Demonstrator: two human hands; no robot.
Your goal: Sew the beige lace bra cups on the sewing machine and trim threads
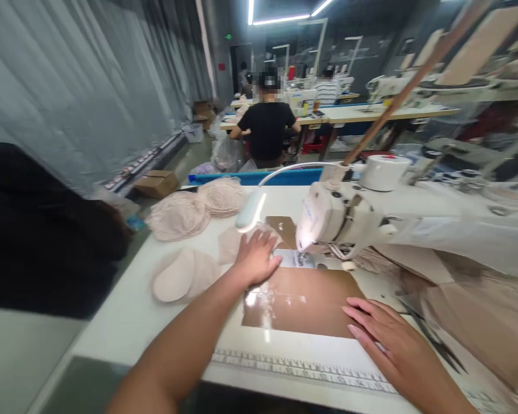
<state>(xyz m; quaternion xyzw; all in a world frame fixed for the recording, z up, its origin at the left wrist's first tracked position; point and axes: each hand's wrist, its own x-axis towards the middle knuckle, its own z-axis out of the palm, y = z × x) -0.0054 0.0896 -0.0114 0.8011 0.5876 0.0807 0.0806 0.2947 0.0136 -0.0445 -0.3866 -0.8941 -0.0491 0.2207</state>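
**Flat hands beside the sewing machine (323, 221)**

The left hand (255, 257) lies palm down just left of the machine's needle area, fingers spread and unclenched over a sheer pale fabric piece (229, 242); the right hand (382, 333) is released too, fingertips resting on the right end of the glossy brown sheet (302, 299), nearer the wearer than the machine head; whether any cloth lies under the needle, I cannot tell.

Light, even pressure would probably suit such thin cloth, smoothing rather than pulling; the left thumb sits near the needle area, so fingertips are best kept beside it, never in line with it.

Left of the machine, fabric stacks (179, 215) stand close to the table (133, 322) edge, with bare surface nearer the wearer; the ruler (302, 369) runs along the front, before the machine; to its right, scissors (440, 342) and heaped fabric (470, 310) leave the right elbow little room.
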